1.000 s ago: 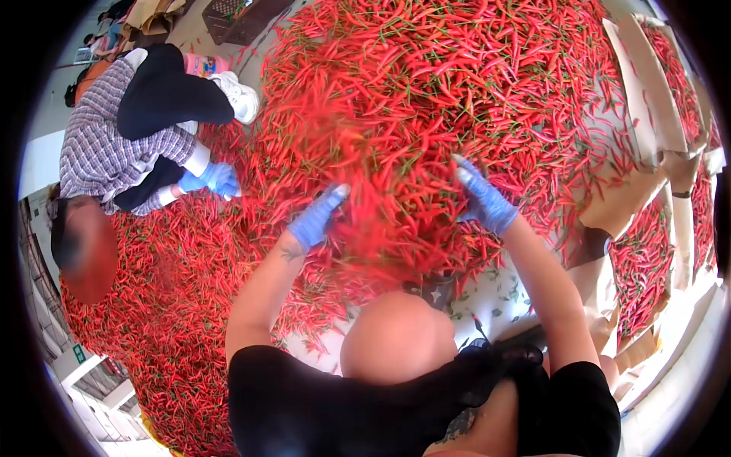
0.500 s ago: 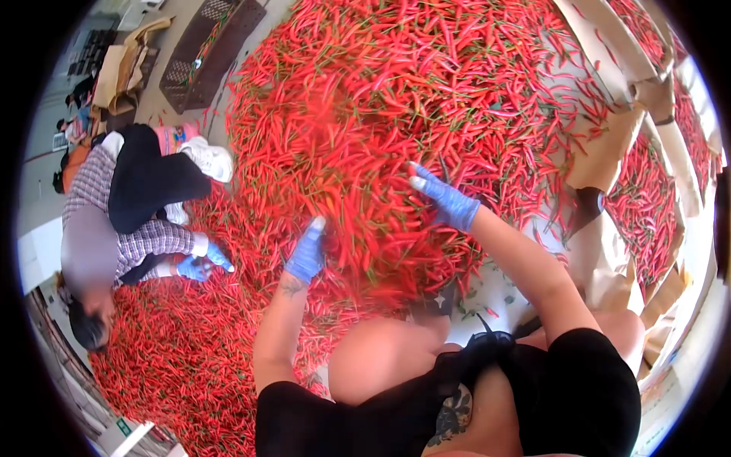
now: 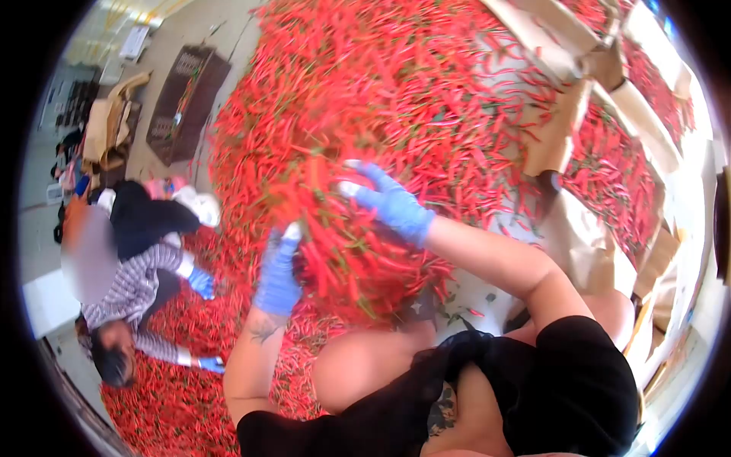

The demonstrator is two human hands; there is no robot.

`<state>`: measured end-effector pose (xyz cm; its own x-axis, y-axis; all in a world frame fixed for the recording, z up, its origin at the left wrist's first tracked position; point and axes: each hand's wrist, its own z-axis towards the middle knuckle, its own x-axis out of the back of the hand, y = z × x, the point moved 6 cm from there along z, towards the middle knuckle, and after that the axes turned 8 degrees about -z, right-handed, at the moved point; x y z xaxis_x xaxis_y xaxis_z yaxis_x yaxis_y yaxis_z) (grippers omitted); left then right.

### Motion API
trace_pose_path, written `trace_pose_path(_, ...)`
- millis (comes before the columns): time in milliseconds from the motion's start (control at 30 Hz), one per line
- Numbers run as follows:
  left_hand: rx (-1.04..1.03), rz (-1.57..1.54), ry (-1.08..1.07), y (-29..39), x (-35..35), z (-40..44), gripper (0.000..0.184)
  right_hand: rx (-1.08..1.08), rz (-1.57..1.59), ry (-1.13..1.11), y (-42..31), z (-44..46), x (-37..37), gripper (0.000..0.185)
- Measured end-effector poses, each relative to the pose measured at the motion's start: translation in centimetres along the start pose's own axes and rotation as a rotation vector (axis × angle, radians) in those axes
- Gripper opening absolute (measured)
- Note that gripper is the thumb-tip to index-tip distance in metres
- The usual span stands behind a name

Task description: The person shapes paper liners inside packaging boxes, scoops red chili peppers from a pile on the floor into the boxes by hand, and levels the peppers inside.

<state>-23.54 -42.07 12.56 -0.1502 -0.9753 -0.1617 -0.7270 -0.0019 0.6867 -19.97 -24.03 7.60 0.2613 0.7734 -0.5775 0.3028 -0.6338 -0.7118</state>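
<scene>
Both of my hands wear blue gloves with white fingertips. My left hand (image 3: pixel 279 273) is upright at the left side of a heap of red chilies (image 3: pixel 346 247) with green stems, its fingers apart. Above and to the right of that heap, my right hand (image 3: pixel 388 199) reaches leftward with spread fingers. Between the two hands the chilies are blurred by motion, and some look loose above the pile. Neither hand is closed round a chili that I can make out.
A co-worker in a checked shirt (image 3: pixel 141 282) sits at the left, with blue-gloved hands over the chilies. A brown crate (image 3: pixel 173 126) stands at the upper left. Cardboard-edged boxes (image 3: pixel 567 137) of chilies line the right. My bare knee (image 3: pixel 354 365) is below the heap.
My right hand has moved left, nearer to my left hand, which has also shifted slightly left. The view has turned, and the co-worker's hands are now farther apart.
</scene>
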Motion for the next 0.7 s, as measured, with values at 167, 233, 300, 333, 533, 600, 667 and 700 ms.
trace_pose_path(167, -0.045, 0.067, -0.282, 4.4, -9.5, -2.6, 0.040, 0.138, -0.232, 0.097, -10.0, -4.3, 2.5, 0.068)
trace_pose_path(233, -0.095, 0.200, -0.285, 5.4, -15.0, -4.8, 0.049, 0.138, -0.268, 0.198, -14.3, -8.0, 5.0, 0.063)
trace_pose_path(300, -0.129, 0.228, -0.443, 5.5, -20.3, -5.8, 0.053, 0.276, -0.125, 0.175, -16.4, -9.1, 8.0, 0.066)
trace_pose_path(333, -0.150, 0.230, -0.444, 5.4, -23.8, -7.2, 0.049, 0.338, -0.134, 0.207, -18.4, -11.1, 9.6, 0.064)
trace_pose_path(533, 0.071, 0.254, -0.869, 0.4, -41.9, -9.5, 0.048, 0.475, -0.128, 0.384, -26.6, -22.9, 22.9, 0.052)
trace_pose_path(600, 0.148, 0.274, -0.905, -3.8, -46.8, -7.3, 0.045, 0.459, -0.095, 0.449, -27.5, -26.7, 27.4, 0.047)
trace_pose_path(667, 0.186, 0.241, -0.955, -7.6, -51.3, -7.9, 0.045, 0.392, -0.150, 0.564, -27.1, -29.7, 32.7, 0.041)
trace_pose_path(700, 0.241, 0.250, -0.960, -9.9, -53.2, -7.3, 0.042, 0.357, -0.200, 0.616, -26.6, -30.8, 35.8, 0.042)
